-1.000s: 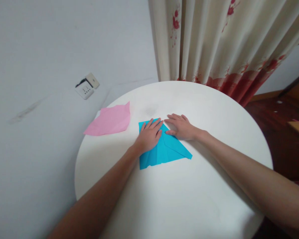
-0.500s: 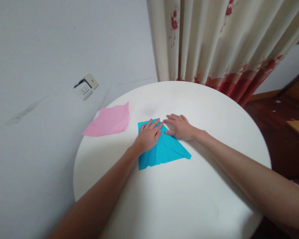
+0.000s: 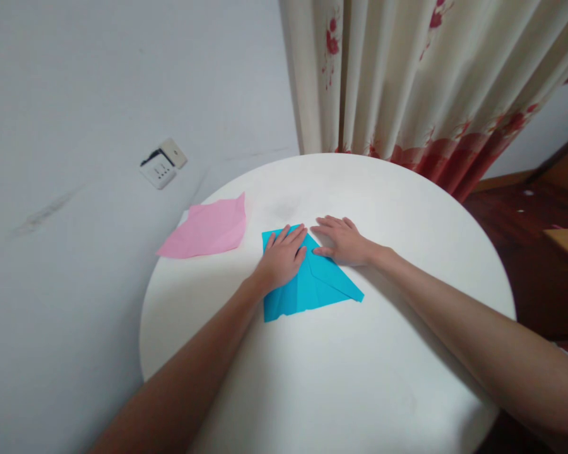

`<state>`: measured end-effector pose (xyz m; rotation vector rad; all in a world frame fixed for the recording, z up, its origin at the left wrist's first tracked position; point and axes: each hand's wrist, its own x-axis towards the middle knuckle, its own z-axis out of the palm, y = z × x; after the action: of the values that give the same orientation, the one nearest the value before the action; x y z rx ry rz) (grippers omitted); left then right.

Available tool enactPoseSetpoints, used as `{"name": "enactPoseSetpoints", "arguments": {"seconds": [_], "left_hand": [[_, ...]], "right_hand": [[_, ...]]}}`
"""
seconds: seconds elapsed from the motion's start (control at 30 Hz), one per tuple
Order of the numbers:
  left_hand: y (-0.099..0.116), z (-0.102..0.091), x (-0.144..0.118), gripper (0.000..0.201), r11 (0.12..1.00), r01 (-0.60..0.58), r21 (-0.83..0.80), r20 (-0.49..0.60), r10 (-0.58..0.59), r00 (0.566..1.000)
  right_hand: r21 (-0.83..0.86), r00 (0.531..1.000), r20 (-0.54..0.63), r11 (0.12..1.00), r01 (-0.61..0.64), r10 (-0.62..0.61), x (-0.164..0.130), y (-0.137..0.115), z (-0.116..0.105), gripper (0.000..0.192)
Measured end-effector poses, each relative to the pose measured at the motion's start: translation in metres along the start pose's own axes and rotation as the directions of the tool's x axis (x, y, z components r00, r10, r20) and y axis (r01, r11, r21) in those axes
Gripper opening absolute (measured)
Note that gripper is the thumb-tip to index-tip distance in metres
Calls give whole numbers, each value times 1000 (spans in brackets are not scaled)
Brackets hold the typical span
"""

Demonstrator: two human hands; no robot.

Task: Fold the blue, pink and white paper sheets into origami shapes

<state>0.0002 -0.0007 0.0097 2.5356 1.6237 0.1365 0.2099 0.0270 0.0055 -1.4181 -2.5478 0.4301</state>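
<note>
Both grips, left hand (image 3: pixel 283 260) and right hand (image 3: pixel 343 241), press flat, fingers spread, on blue paper (image 3: pixel 312 287).

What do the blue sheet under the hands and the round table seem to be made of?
Blue sheet: likely thin matte paper, since it holds sharp flat creases. Round table: smooth white top with a soft sheen, perhaps painted or laminated board; the look leaves it open.

White wall (image 3: pixel 99 75), floral curtain (image 3: pixel 421 82), round white table (image 3: pixel 360 378) — dark wooden floor (image 3: pixel 520 252).
</note>
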Motion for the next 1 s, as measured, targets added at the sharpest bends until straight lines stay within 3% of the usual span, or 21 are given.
{"name": "enactPoseSetpoints", "arguments": {"seconds": [1.0], "left_hand": [[-2, 2, 0, 55, 1000, -2, -24, -30, 1, 1000]], "right_hand": [[5, 1000, -5, 1000, 5, -5, 0, 1, 1, 67]]}}
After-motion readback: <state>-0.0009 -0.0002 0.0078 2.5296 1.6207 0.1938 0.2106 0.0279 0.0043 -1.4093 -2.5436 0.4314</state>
